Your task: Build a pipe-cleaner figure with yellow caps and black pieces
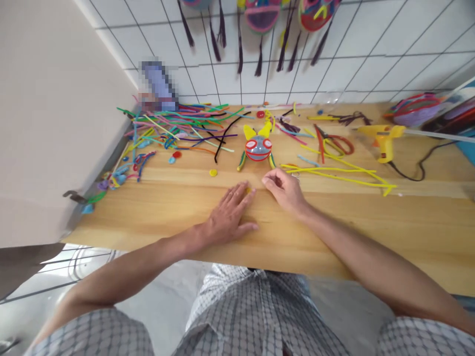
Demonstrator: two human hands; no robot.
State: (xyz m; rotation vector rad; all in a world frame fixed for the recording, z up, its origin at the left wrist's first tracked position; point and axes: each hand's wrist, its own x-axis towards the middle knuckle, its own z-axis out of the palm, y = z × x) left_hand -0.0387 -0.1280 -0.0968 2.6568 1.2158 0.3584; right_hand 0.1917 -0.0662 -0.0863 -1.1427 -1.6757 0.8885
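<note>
My left hand (232,213) lies flat on the wooden tabletop with its fingers spread. A small yellow piece (248,190) shows at its fingertips. To its right, my right hand (284,190) rests on the table with fingers curled and thumb against the index finger; whatever is between them, if anything, is hidden. Just beyond both hands sits a small craft figure (259,150) with a grey rounded body, red-ringed eyes, yellow ears and green-and-yellow legs. My right fingertips are close to its right leg. A yellow button-like disc (213,172) lies left of the figure.
Colourful pipe cleaners (185,123) are heaped at the back left. Yellow pipe cleaners (341,172), red-handled scissors (336,143) and a yellow glue gun (384,138) with a black cord lie to the right. Tasselled ornaments (261,17) hang before the tiled wall.
</note>
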